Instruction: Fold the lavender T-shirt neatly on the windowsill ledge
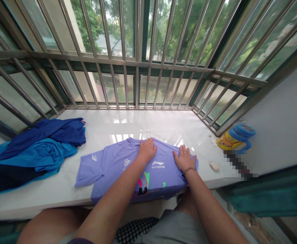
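Note:
A lilac sports T-shirt lies flat, front up, on the white window ledge, with its hem hanging over the near edge. My left hand presses flat on the shirt near the collar, fingers spread. My right hand, with a thin bracelet at the wrist, rests flat on the shirt's right side, where the sleeve looks folded in. The shirt's left sleeve lies spread out toward the left.
A heap of blue clothes lies at the ledge's left end. A yellow and blue cup lies on its side at the right end, with a small white bar near it. Metal window bars enclose the ledge.

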Motion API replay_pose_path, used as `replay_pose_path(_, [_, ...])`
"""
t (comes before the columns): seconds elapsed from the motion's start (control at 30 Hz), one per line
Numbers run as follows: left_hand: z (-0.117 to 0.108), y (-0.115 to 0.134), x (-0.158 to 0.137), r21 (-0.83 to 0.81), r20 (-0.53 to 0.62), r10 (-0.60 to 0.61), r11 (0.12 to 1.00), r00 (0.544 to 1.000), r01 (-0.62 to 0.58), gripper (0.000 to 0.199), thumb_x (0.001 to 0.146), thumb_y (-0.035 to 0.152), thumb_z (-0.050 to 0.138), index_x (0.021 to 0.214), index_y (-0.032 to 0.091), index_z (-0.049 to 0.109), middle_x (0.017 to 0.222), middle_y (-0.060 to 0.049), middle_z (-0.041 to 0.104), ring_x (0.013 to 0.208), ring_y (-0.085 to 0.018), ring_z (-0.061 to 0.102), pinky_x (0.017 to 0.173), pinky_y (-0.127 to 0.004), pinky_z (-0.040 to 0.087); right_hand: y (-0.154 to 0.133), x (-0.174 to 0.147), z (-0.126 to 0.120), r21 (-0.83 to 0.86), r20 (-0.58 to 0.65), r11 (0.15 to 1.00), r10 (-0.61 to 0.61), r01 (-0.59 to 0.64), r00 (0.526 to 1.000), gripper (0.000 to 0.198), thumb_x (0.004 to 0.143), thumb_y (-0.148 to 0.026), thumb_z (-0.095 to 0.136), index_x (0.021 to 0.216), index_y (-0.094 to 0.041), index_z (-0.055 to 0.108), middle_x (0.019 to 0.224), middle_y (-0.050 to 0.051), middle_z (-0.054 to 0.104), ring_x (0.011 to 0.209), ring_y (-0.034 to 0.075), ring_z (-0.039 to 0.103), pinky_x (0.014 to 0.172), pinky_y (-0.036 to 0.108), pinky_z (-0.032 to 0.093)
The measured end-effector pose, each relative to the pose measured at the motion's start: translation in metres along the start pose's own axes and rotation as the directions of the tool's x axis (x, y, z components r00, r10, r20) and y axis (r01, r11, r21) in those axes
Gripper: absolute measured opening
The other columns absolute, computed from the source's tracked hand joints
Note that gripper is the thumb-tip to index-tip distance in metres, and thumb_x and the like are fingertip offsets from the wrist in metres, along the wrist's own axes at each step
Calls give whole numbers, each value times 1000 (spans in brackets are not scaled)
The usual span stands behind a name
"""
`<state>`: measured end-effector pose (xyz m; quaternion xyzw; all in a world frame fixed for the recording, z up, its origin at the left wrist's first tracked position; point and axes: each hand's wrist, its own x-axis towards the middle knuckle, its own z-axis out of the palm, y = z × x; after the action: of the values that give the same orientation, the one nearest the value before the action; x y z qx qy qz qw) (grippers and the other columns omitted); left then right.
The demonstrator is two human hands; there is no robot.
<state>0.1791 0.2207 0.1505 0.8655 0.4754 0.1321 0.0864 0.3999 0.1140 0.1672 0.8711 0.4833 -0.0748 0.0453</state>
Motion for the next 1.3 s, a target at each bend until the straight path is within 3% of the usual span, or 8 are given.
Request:
replay_pose_path(0.2, [-2, -4, 2, -41, 62, 21, 999, 998, -19, 66, 110, 52, 38, 170, 23, 43, 177, -10, 37, 166, -31, 30, 136, -64, 16, 62, -6, -8, -38, -39, 999, -40, 39, 998, 74, 112, -58, 25, 173, -15, 32, 180, 17, 27, 165, 33, 27, 129, 64, 26])
replay_pose_path(0.3, [0, -4, 3, -61, 61, 23, 998, 998, -19, 67, 110, 52, 39, 171, 23, 41, 178, -11, 36, 166, -32, 29, 136, -65, 14, 100, -18, -14, -68, -115, 998, -21, 14, 993, 72, 109, -61, 40, 153, -7, 56, 159, 26, 54, 144, 37, 54, 118, 50, 43])
replay_pose_path(0.4, [2, -5, 3, -71, 51, 21, 997, 998, -17, 68, 109, 52, 40, 171, 24, 40, 178, -11, 37, 166, -32, 29, 136, -64, 13, 115, -31, -17, -58, -122, 998, -36, 29, 992, 63, 106, -62, 52, 133, -8, 68, 132, 25, 68, 122, 35, 67, 107, 43, 49])
replay_pose_path(0.57, [2, -5, 4, -63, 43, 25, 998, 999, -22, 67, 109, 51, 39, 171, 24, 40, 178, -11, 37, 166, -32, 30, 135, -64, 14, 100, -37, -17, 50, -23, 997, -65, 66, 998, 33, 108, -41, 56, 114, -12, 71, 119, 20, 72, 114, 30, 69, 100, 35, 48])
replay_pose_path(0.77, [-1, -4, 4, -50, 61, 19, 999, 998, -16, 66, 109, 51, 40, 170, 24, 41, 178, -11, 37, 166, -30, 30, 136, -63, 15, 86, -21, -27, 162, -45, 985, 71, -63, 996, 42, 116, -37, 33, 129, -9, 61, 112, 20, 76, 103, 28, 74, 83, 32, 48])
replay_pose_path(0.9, [-2, -4, 3, -56, 53, 15, 998, 998, -12, 66, 109, 50, 40, 169, 24, 42, 178, -11, 36, 166, -30, 30, 136, -63, 15, 78, -11, -38, 232, -65, 970, 97, -79, 993, 41, 116, -35, 32, 131, -10, 59, 116, 20, 76, 107, 26, 74, 82, 29, 48])
replay_pose_path(1.2, [-1, -4, 1, -80, 3, 3, 997, 1000, -3, 63, 109, 46, 42, 167, 22, 46, 175, -14, 41, 164, -32, 34, 135, -63, 17, 56, -13, -75, 243, -130, 969, -3, 35, 992, 26, 111, -37, 52, 122, -18, 66, 108, 11, 79, 97, 23, 73, 78, 28, 44])
replay_pose_path(1.3, [1, -5, 1, -90, 1, 3, 996, 1000, -3, 63, 109, 46, 45, 167, 23, 46, 175, -14, 41, 165, -33, 34, 135, -63, 17, 34, -44, -87, 136, -261, 968, -170, 211, 950, 26, 112, -37, 49, 121, -22, 68, 111, 10, 77, 97, 25, 71, 81, 31, 44])
